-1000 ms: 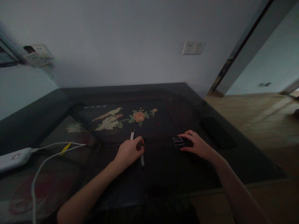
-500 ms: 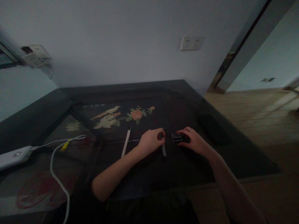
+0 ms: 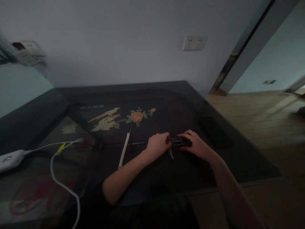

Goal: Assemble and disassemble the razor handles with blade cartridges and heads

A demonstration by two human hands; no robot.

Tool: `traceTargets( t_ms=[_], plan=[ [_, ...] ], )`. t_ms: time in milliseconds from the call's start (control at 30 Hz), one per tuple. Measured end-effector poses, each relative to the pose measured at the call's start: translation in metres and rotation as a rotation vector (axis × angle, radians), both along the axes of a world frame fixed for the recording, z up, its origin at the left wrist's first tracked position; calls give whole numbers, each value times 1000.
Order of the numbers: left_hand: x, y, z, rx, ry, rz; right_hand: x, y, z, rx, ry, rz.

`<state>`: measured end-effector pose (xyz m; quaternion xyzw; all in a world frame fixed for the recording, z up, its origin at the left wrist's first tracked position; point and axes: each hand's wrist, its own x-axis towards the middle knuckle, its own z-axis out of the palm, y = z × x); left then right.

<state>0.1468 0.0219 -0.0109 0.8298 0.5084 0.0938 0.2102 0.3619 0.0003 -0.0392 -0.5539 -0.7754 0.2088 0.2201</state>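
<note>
My left hand (image 3: 157, 145) is closed in a pinch on a slim, dark strip with a pale edge (image 3: 171, 156), whose lower end sticks out below the fingers. Opposite it, my right hand (image 3: 199, 145) grips a small glossy black block (image 3: 177, 142) between thumb and fingers. The block's left end meets the strip at my left fingertips; whether the two are joined I cannot tell. Left of my left forearm lies a long, narrow white strip (image 3: 125, 149) with a dark tip. Dim light hides the finer details.
A flat black rectangular object (image 3: 215, 132) lies on the dark table (image 3: 152, 178) right of my hands. On the left are a white power strip (image 3: 11, 160) and a white cable (image 3: 62, 183) with a yellow tag (image 3: 61, 148). Behind the table, the wall carries sockets (image 3: 194, 43).
My hands have come closer together, and the gap between the strip and the black block has closed. The whole view has shifted slightly.
</note>
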Motion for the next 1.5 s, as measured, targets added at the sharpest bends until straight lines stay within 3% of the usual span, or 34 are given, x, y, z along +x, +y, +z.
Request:
traceTargets(
  t_ms=[267, 400, 600, 733, 1100, 1300, 1500],
  plan=[
    [-12, -5, 19, 60, 50, 37, 3, 0, -1, -21, 26, -6],
    [-56, -5, 28, 80, 135, 133, 3, 0, -1, -18, 55, -3],
    [-143, -8, 25, 57, 347, 356, 2, 0, -1, 6, 43, -8],
    [-165, -16, 20, -27, 398, 354, 1, 0, 1, -1, 48, -17],
    [-149, -9, 10, -137, 199, 212, 0, 0, 2, -17, 31, -24],
    [-97, -9, 13, -143, 79, 118, 0, -1, 4, 2, 21, -25],
    [-48, -11, 5, -123, 110, 83, 0, -2, 2, 13, 29, -4]
  ],
)
